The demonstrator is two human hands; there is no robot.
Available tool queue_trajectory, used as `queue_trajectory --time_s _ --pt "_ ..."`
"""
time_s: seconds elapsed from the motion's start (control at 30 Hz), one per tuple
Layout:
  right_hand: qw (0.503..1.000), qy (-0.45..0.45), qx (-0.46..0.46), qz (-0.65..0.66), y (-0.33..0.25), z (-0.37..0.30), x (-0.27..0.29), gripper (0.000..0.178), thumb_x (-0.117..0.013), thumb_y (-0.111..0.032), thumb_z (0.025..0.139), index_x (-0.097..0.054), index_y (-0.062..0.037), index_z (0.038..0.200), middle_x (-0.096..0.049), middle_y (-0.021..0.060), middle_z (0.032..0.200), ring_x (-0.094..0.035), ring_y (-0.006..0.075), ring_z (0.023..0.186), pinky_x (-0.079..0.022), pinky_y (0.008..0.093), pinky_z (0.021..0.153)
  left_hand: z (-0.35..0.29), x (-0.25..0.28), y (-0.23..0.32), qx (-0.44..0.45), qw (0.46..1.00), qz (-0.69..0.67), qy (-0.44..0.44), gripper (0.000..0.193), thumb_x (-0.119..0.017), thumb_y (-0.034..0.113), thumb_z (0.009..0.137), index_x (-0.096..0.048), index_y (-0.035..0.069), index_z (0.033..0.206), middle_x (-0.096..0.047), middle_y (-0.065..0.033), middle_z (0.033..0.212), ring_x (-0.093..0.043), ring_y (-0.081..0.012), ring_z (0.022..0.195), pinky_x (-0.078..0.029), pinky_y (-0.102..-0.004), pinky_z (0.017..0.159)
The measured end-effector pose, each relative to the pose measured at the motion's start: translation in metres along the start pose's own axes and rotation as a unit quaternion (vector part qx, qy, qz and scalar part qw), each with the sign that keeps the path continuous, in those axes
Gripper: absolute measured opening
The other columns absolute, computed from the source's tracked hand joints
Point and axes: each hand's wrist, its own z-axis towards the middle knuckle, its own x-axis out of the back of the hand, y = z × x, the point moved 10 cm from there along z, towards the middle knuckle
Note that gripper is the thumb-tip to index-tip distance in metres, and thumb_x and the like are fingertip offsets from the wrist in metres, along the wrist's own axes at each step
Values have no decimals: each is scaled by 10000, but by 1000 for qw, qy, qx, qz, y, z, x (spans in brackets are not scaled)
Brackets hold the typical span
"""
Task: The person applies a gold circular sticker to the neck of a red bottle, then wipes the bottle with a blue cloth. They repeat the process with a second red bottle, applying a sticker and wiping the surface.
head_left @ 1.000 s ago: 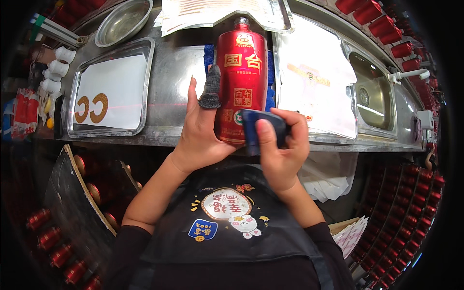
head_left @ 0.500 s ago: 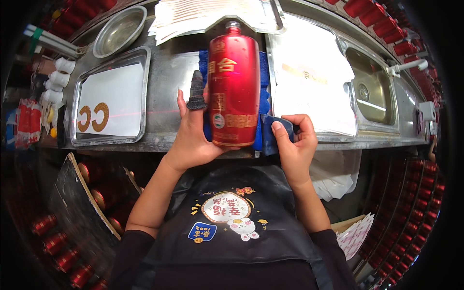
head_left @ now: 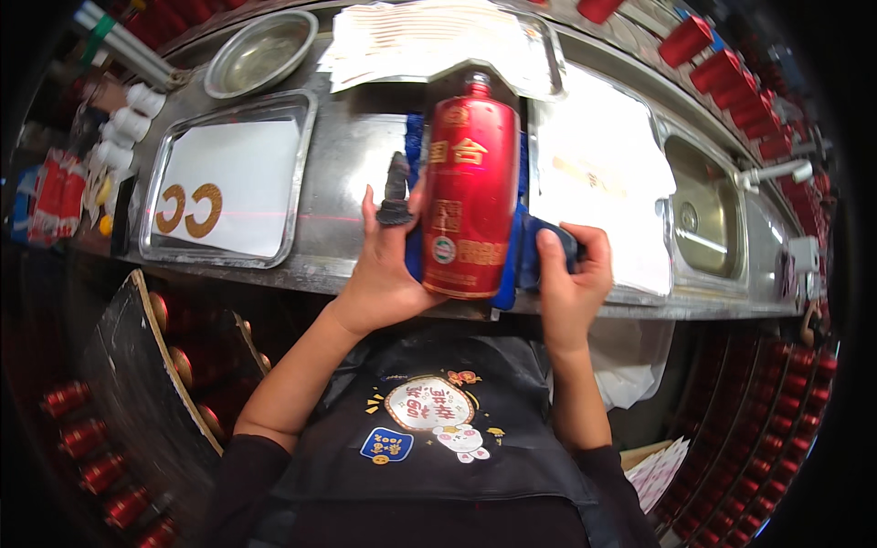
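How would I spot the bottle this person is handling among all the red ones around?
Find the long steel counter with trays. At its near edge, both hands hold one red bottle over a blue cloth: left hand beside it, right hand on the cloth. Unlike the racked bottles, it is large, central and shows gold markings.

Your hands held the red bottle (head_left: 469, 196) over the surface's (head_left: 352, 173) near edge; bare metal lay free just left of it, then the steel tray (head_left: 301, 173) blocked that side, while paper sheets (head_left: 598, 169) and the sink (head_left: 708, 219) crowded the right
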Motion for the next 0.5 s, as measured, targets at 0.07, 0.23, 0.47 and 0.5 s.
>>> queue_trajectory --time_s 0.07,0.23,0.47,0.5 --pt "993 -37 103 54 -23 -2 -6 170 -713 -78 940 -609 4 1047 -601 -2 909 -539 41 791 -456 186 698 -2 5 6 -3 999 22 27 1318 -961 270 659 -71 -9 1592 -396 -241 1563 -442 -312 1428 -303 -456 1174" --pt "999 19 26 -42 -5 4 -2 207 -735 -42 923 -621 11 1087 -606 10 927 -540 61 813 -481 212 757 -1 12 28 -61 994 62 58 1136 -890 364 703 -242 20 1571 -404 -189 1574 -402 -357 1451 -12 -668 1184" --pt "907 -26 385 -168 -78 -59 -54 358 -771 64 721 -736 -24 1067 -665 116 876 -621 285 683 -505 360 628 0 11 43 -158 974 126 105 920 -848 250 724 -382 73 1498 -467 -206 1531 -461 -437 1384 -152 -696 1157" --pt "907 -67 385 -160 -80 -63 -63 419 -760 76 674 -736 -20 1081 -669 118 885 -629 281 687 -503 362 623 0 14 42 -174 972 105 120 917 -845 251 728 -380 68 1497 -472 -206 1528 -464 -438 1381 -145 -696 1159"
